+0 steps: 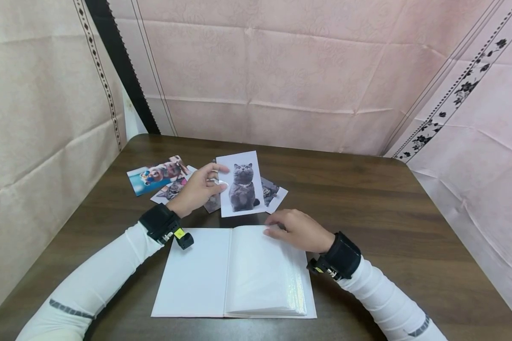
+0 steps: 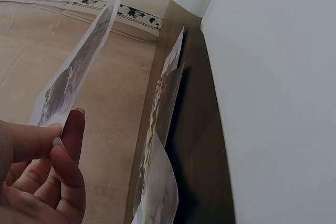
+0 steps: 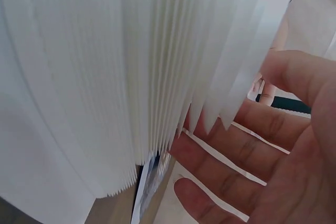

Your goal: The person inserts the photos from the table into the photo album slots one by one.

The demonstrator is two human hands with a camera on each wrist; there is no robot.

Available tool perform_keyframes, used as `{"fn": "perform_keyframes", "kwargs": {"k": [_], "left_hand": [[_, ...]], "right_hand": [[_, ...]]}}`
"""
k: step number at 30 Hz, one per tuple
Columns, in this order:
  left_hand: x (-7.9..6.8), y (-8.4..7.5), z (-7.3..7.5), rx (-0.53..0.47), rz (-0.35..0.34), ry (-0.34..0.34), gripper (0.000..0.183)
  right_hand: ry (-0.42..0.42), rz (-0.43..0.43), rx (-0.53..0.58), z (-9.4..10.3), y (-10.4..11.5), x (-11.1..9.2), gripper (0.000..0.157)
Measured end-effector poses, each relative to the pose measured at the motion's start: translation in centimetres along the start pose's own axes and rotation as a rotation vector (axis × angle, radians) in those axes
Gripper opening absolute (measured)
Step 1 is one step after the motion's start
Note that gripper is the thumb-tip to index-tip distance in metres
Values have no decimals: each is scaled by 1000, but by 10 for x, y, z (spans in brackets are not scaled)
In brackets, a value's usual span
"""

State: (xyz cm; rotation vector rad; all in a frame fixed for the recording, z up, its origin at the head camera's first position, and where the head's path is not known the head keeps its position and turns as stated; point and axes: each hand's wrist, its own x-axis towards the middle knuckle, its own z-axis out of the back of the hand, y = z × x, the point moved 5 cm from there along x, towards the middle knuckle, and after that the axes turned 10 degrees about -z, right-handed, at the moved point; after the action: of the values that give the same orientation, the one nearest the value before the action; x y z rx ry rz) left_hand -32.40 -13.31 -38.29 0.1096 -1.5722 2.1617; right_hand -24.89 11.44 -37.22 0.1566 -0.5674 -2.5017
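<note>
A photo of a grey cat is pinched at its left edge between the thumb and fingers of my left hand. The left wrist view shows this photo edge-on, raised off the table. Below it lies an open white photo album with clear-sleeved pages on its right side. At the top edge of those pages my right hand holds a page. In the right wrist view, the thumb is in front of the fanned pages and the fingers are behind them.
Several loose photos lie behind the album: a blue-edged one at the far left, a cat photo beside it, and another partly under the held photo. They rest on a dark wooden table, with pink cloth hanging behind.
</note>
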Motion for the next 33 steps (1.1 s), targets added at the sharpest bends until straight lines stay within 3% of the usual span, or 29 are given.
{"fn": "perform_keyframes", "kwargs": {"k": [17,22,26,33], "left_hand": [[2,12,2,3,44,17,40],[2,12,1,3,40,21,40],[1,10,0,9,31,13,40],[2,12,-2,21,11,11,41]], "right_hand": [[-10,-37,49,-6,2,1,30],[21,-20,108,-9,1,3,27],[51,-23,132,-13,0,4,34],[79,-26,110,-18,-1,5,40]]}}
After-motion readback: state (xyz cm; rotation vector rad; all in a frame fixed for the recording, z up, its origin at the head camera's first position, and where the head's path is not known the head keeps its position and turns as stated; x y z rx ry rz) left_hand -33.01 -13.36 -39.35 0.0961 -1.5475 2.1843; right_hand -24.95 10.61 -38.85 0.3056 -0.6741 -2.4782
